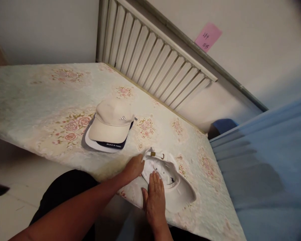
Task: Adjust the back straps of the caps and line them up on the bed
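A white baseball cap (pixel 183 190) lies upside down on the flowered cloth, its brim toward the lower right and its strap with a brass buckle at the far side. My left hand (pixel 134 167) is closed on the cap's left edge beside the strap. Stretched out flat, my right hand (pixel 155 201) has its fingertips on the inside of the crown, thumb apart. Beyond my hands sits a stack of caps: a beige cap (pixel 112 120) on top, a dark cap (pixel 112 145) with white lettering on its brim, and a white brim (pixel 100 145) lowest.
The flowered cloth (pixel 65 93) covers the table, whose near edge runs below my arms. A white radiator (pixel 150 53) stands along the back. Blue curtain (pixel 261 160) hangs at the right, near a dark blue object (pixel 223 126). A pink note (pixel 208 36) is on the wall.
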Tool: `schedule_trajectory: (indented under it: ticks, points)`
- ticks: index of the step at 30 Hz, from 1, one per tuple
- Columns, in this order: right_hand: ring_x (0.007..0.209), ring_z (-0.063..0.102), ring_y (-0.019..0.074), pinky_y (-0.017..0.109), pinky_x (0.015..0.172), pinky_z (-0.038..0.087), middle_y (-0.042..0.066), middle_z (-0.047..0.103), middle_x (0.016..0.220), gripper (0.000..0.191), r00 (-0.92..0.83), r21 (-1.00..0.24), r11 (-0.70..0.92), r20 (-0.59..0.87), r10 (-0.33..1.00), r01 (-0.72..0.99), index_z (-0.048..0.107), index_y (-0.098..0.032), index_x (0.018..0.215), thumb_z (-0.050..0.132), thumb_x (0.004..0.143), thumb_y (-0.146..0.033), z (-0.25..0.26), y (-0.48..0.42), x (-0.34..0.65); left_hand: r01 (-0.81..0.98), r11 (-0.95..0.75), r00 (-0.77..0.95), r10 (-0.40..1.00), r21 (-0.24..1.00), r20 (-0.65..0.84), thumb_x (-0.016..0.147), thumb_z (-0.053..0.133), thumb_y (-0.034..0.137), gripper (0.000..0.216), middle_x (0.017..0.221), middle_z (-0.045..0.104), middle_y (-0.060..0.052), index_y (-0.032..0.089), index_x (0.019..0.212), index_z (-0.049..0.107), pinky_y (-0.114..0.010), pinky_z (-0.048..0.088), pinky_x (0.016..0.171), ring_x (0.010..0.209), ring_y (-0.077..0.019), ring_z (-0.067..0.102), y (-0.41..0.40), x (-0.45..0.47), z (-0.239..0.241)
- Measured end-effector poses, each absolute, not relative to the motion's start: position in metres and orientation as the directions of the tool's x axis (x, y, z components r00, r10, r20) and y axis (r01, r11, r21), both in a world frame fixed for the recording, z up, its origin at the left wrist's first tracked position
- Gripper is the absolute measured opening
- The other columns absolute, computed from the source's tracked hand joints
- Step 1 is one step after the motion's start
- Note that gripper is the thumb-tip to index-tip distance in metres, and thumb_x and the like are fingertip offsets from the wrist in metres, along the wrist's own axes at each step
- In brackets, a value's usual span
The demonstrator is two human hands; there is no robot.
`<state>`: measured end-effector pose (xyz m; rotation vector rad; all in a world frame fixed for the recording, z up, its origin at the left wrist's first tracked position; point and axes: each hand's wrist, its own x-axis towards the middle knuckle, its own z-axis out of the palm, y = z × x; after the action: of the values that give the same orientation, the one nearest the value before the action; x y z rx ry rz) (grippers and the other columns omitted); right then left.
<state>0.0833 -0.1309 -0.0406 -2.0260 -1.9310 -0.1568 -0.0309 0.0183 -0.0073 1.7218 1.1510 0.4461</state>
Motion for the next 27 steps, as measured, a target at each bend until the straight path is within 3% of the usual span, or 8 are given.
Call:
schedule_trajectory:
  ticks: [3,7,10,13,19,27]
  points:
    - [0.136,0.027,0.0285,0.055,0.107,0.029,0.018,0.035,0.145,0.058,0.084,-0.099,-0.054,0.329,0.941,0.994,0.03,-0.012,0.14,0.047,0.089,-0.034,-0.042,-0.138,0.084,0.52,-0.092,0.475,0.857,0.849,-0.199,0.089,0.037,0.027,0.022,0.074,0.065,-0.005,0.014,0.092,0.054,-0.025,0.044,0.056,0.049,-0.0123,0.058,0.019,-0.03,-0.008]
    - [0.137,0.025,0.0299,0.055,0.107,0.03,0.019,0.038,0.143,0.062,0.115,-0.111,-0.08,0.352,0.929,0.991,0.03,-0.009,0.14,0.048,0.088,-0.037,-0.033,-0.129,0.065,0.558,-0.154,0.465,0.872,0.816,-0.153,0.089,0.039,0.027,0.02,0.081,0.066,-0.008,0.015,0.09,0.055,-0.026,0.045,0.064,0.068,-0.0163,0.063,0.018,-0.031,-0.006]
    - [0.139,0.021,0.028,0.052,0.108,0.029,0.017,0.031,0.147,0.065,0.028,-0.147,0.018,0.309,0.951,0.989,0.023,-0.009,0.143,0.048,0.088,-0.034,-0.027,-0.114,0.046,0.589,-0.206,0.459,0.881,0.782,-0.114,0.088,0.042,0.027,0.018,0.085,0.067,-0.01,0.015,0.087,0.056,-0.027,0.044,0.067,0.078,-0.019,0.063,0.019,-0.033,-0.005]
    - [0.139,0.018,0.0267,0.051,0.109,0.028,0.017,0.028,0.148,0.066,-0.013,-0.135,0.052,0.274,0.962,0.99,0.02,-0.008,0.143,0.048,0.088,-0.031,-0.028,-0.107,0.041,0.588,-0.207,0.462,0.879,0.782,-0.114,0.088,0.043,0.026,0.017,0.084,0.066,-0.009,0.015,0.089,0.055,-0.026,0.044,0.065,0.074,-0.0177,0.063,0.019,-0.034,-0.005]
    - [0.138,0.022,0.0271,0.049,0.11,0.027,0.019,0.032,0.146,0.061,0.014,-0.051,0.0,0.272,0.962,0.999,0.031,-0.006,0.139,0.047,0.089,-0.036,-0.037,-0.126,0.062,0.538,-0.131,0.454,0.877,0.832,-0.155,0.09,0.04,0.029,0.019,0.071,0.064,-0.004,0.015,0.09,0.054,-0.024,0.043,0.056,0.056,-0.0134,0.059,0.016,-0.038,-0.008]
    - [0.136,0.027,0.027,0.048,0.11,0.027,0.018,0.037,0.144,0.055,0.058,-0.107,-0.025,0.311,0.949,0.994,0.04,-0.007,0.135,0.046,0.089,-0.038,-0.033,-0.138,0.062,0.511,-0.05,0.347,0.925,0.858,-0.153,0.089,0.042,0.029,0.017,0.06,0.057,0.001,0.016,0.092,0.052,-0.023,0.041,0.05,0.046,-0.0119,0.055,0.007,-0.051,-0.004]
